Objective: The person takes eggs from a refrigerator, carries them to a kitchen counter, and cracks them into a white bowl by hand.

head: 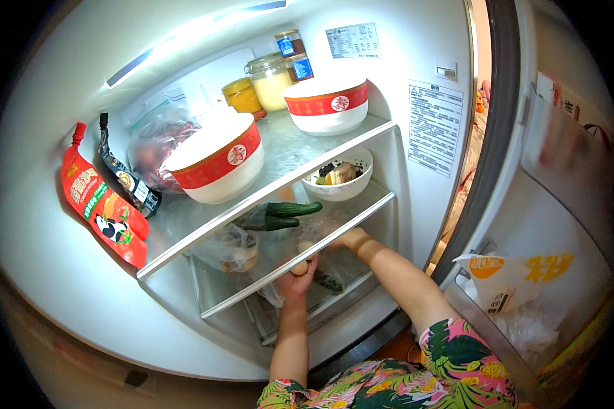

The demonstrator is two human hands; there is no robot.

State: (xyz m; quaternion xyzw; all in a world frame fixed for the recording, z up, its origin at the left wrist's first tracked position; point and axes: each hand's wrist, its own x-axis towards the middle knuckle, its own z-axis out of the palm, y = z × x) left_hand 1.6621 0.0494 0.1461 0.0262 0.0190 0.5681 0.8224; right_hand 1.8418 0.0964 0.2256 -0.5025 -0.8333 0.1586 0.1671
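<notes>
My left hand (298, 278) is under the front edge of the middle glass shelf, closed around a round, pale brown item (300, 268) that looks like an egg. My right hand (340, 236) reaches in beneath the same shelf, farther right; its fingers are blurred behind the glass, so what it touches cannot be told. Above my hands, cucumbers (291, 209) in a clear plastic bag lie on the middle shelf. A bag with brownish items (240, 253) sits left of them. Behind the glass near my right hand, another pale round thing (305, 247) shows faintly.
Two red-banded white bowls (225, 168), jars (269, 82), a bag of dark red items (158, 148) and a ketchup pouch (102, 204) stand on the top shelf (271, 197). A food bowl (337, 176) sits below right. The open fridge door (542, 214) is at right.
</notes>
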